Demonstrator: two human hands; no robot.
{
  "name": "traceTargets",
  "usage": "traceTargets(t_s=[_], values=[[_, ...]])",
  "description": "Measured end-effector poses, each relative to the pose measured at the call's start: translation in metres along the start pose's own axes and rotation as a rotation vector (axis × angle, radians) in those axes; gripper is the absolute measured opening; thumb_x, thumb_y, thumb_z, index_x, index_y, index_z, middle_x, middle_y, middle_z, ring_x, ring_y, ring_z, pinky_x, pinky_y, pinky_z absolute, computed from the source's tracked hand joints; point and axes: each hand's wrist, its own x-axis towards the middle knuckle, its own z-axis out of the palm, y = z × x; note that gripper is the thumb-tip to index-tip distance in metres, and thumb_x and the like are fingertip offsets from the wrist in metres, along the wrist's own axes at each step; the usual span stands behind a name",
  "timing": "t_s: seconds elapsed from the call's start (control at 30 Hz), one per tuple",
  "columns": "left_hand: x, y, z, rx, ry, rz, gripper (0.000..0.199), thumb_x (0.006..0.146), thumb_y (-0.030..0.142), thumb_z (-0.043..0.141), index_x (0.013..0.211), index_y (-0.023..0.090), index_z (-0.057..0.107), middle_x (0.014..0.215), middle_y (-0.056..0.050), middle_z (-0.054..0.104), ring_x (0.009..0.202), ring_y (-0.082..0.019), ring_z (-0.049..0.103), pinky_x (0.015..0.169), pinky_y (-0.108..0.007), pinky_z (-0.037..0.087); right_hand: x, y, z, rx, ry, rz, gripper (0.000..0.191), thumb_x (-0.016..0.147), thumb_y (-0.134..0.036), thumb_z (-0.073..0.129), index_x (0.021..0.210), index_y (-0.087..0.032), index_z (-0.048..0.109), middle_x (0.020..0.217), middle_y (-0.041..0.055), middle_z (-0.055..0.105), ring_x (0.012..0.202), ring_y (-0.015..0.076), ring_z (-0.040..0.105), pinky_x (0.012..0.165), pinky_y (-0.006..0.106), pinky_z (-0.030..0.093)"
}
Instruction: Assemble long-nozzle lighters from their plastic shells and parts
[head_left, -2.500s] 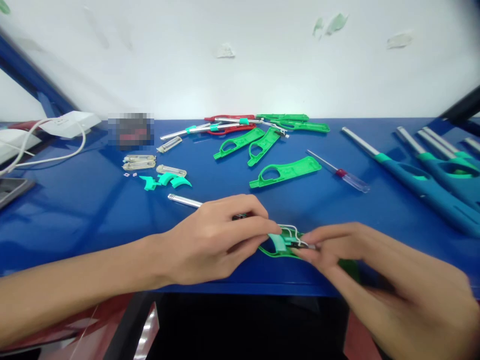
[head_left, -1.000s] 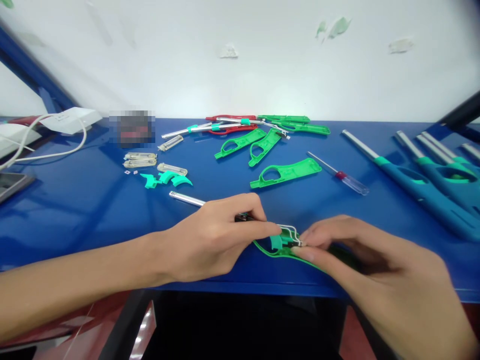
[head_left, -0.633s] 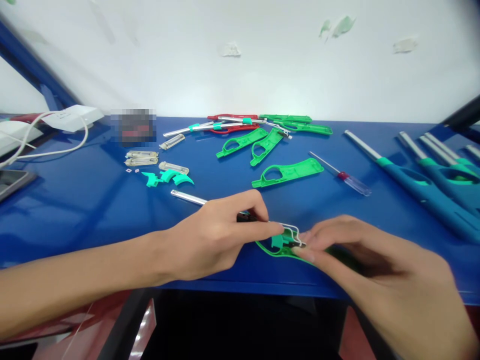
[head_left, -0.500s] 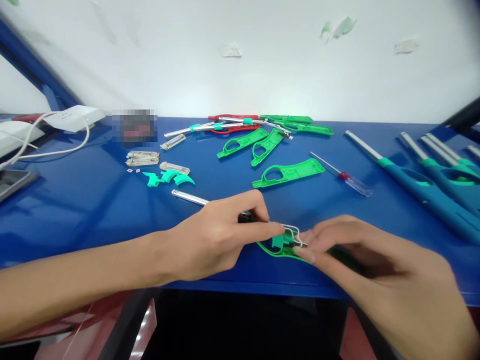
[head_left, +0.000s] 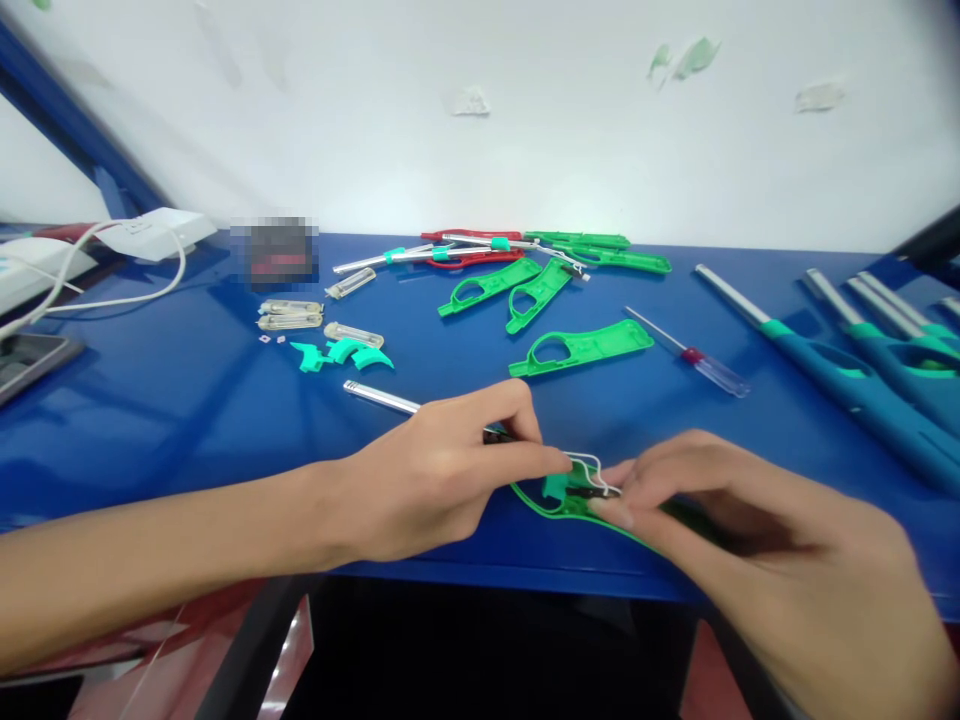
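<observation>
Near the table's front edge lies a green lighter shell (head_left: 551, 510), its hollow side up, with a teal trigger (head_left: 555, 487) inside. My left hand (head_left: 457, 470) is closed on the shell's front end, where a metal tube (head_left: 381, 397) sticks out to the left. Between finger and thumb, my right hand (head_left: 750, 530) pinches a small black part (head_left: 589, 491) with white wires (head_left: 592, 462) looping over the shell. The shell's right end is hidden under my right hand.
Beyond my hands lie green shell halves (head_left: 592, 346), a screwdriver (head_left: 712, 372), clear fuel tanks (head_left: 290, 321) and teal triggers (head_left: 341, 351). Blue lighters (head_left: 847, 385) lie at the right. A white power strip (head_left: 45, 270) and cables are at the left.
The black part and wires in my right hand have shifted slightly against the shell. My left hand keeps its hold. The whole view has shifted a little.
</observation>
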Motion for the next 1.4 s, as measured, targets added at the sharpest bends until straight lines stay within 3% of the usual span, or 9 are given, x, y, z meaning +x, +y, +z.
traceTargets(t_s=[0.13,0.43,0.7,0.9,1.4], values=[[-0.0012,0.0015,0.001,0.001,0.006,-0.019,0.047,0.098,-0.011,0.041,0.122,0.018,0.07,0.103,-0.005,0.064,0.095,-0.013,0.069,0.08,-0.021,0.061,0.0001,-0.0015,0.001,0.007,0.016,0.005,0.015,0.089,-0.042,0.082,0.077,-0.033,0.077,0.085,-0.0026,0.078,0.073,0.0188,0.076,0.052,0.025,0.056],[0.0025,-0.0003,-0.0029,0.109,0.039,0.062,0.044,0.1,-0.008,0.04,0.118,0.018,0.07,0.097,-0.006,0.063,0.091,-0.015,0.064,0.076,-0.025,0.059,-0.0036,-0.005,0.0033,0.034,0.056,0.002,0.014,0.089,-0.039,0.082,0.076,-0.033,0.077,0.085,-0.0031,0.078,0.074,0.0196,0.076,0.059,0.028,0.061],[0.0019,0.0017,-0.001,0.068,0.041,0.0,0.043,0.102,-0.008,0.043,0.121,0.019,0.07,0.098,-0.004,0.062,0.088,-0.012,0.061,0.074,-0.023,0.056,-0.004,-0.0012,0.0055,-0.012,0.068,-0.008,0.015,0.087,-0.042,0.084,0.076,-0.035,0.076,0.084,-0.0061,0.079,0.073,0.0188,0.077,0.062,0.026,0.063],[0.0044,0.0022,-0.0022,0.051,0.035,-0.008,0.04,0.103,-0.007,0.042,0.116,0.016,0.072,0.095,-0.004,0.06,0.085,-0.012,0.059,0.07,-0.022,0.053,-0.0041,0.0013,0.0027,-0.043,-0.012,-0.088,0.008,0.092,-0.036,0.08,0.085,-0.036,0.076,0.087,-0.0096,0.08,0.075,0.0155,0.077,0.069,0.023,0.064],[0.0074,-0.0013,-0.0016,-0.029,0.05,-0.02,0.036,0.104,-0.005,0.044,0.113,0.014,0.074,0.094,-0.004,0.059,0.086,-0.013,0.056,0.075,-0.026,0.053,-0.0035,0.0016,0.0002,-0.102,-0.033,-0.141,0.008,0.095,-0.036,0.077,0.088,-0.036,0.076,0.087,-0.012,0.08,0.071,0.0127,0.076,0.071,0.02,0.063]])
